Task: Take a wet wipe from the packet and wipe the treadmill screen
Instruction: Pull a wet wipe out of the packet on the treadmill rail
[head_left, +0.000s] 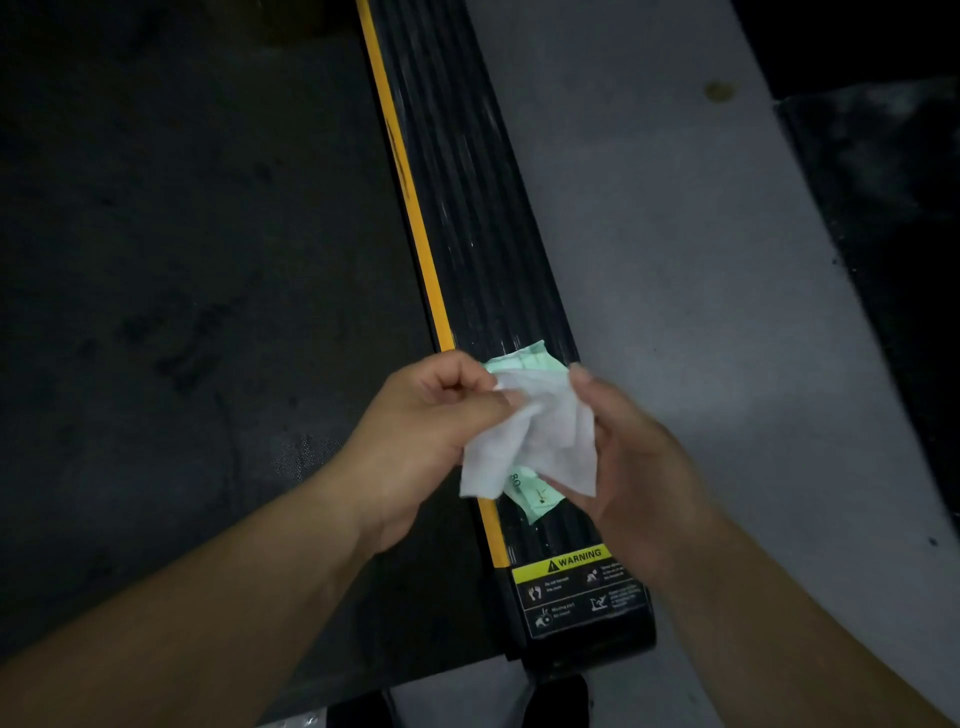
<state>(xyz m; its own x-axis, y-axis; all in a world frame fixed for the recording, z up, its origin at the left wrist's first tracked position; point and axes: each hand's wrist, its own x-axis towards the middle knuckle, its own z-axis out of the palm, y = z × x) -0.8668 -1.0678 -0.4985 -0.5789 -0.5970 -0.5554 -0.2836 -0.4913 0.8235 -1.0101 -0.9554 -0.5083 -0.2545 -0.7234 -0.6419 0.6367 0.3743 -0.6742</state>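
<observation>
Spreading a white wet wipe (535, 441) between both hands, above a treadmill side rail (467, 234).

Left hand (415, 431) pinches its upper corner; right hand (634, 457) fingers curl behind it, seemingly unfolding it. Green packet (535, 493) lies just beneath the fingers.

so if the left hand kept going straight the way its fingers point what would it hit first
Most likely the crumpled white wet wipe it already pinches, then the right hand just beyond. The left hand points rightward; depth is hard to judge from above.
</observation>
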